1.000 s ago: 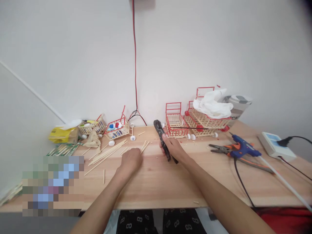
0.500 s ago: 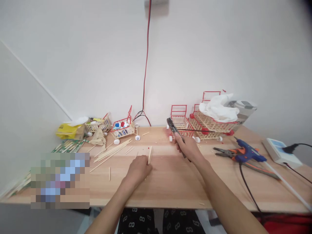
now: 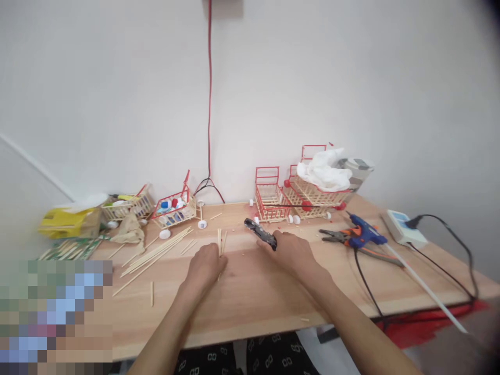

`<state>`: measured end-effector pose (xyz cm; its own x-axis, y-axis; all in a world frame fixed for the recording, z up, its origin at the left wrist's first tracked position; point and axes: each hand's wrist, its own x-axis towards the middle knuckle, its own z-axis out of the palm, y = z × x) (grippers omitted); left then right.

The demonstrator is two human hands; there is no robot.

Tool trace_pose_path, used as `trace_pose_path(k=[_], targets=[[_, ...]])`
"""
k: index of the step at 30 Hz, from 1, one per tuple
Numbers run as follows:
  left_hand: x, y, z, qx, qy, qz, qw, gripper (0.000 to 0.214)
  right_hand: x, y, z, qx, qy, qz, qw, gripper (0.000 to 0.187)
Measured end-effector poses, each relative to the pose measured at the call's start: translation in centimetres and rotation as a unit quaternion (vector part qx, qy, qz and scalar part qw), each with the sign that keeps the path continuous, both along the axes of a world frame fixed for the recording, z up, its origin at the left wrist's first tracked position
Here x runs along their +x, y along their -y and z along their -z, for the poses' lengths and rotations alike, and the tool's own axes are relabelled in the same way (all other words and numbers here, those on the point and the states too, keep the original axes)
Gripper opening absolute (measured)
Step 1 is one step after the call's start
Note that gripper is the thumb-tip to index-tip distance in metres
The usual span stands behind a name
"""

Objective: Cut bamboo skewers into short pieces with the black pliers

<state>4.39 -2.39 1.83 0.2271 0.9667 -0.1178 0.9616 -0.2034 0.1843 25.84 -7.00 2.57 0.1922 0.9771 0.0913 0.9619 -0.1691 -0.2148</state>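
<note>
My left hand (image 3: 205, 263) rests low over the wooden table, fingers closed around a few short thin wooden sticks (image 3: 220, 239) that poke up past the fingertips. In my right hand (image 3: 292, 252) is a dark, plier-like metal tool (image 3: 255, 229); its head points left and away from me, and the palm hides its handles. A gap separates the tool from the sticks. Left of my left hand lies a loose bundle of longer wooden sticks (image 3: 156, 255), with one short stick (image 3: 152, 294) nearer the front edge.
Small stick-built carts (image 3: 175, 208) stand along the wall, one with coloured caps inside. Another red-trimmed cart (image 3: 271, 200) stands right of centre, near white plastic (image 3: 326, 169). At right are orange-handled pliers (image 3: 336, 236), a blue glue gun (image 3: 365, 232) and a power strip (image 3: 404, 229) with cables.
My right hand has lowered the dark tool and turned it toward the left hand. The left hand keeps its sticks, which now fan out more. The whole view has shifted right.
</note>
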Motion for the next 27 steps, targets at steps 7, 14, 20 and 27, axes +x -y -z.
trace_pose_path(k=[7, 14, 20, 27], targets=[[-0.2, -0.2, 0.2, 0.011, 0.002, 0.014, 1.0, 0.019, 1.4, 1.3, 2.5, 0.073, 0.077, 0.024, 0.994, 0.053], [-0.2, -0.3, 0.3, 0.021, -0.008, 0.032, 0.999, 0.023, 3.5, 1.9, 3.1, 0.114, 0.074, -0.016, 0.991, 0.065], [0.0, -0.1, 0.0, 0.024, -0.007, 0.039, 0.999, 0.021, 4.3, 2.2, 3.5, 0.138, 0.056, -0.033, 0.988, 0.081], [0.4, -1.4, 0.2, -0.036, 0.169, 0.025, 0.985, 0.023, 2.6, 2.7, 1.0, 0.188, 0.013, -0.066, 0.98, 0.05]])
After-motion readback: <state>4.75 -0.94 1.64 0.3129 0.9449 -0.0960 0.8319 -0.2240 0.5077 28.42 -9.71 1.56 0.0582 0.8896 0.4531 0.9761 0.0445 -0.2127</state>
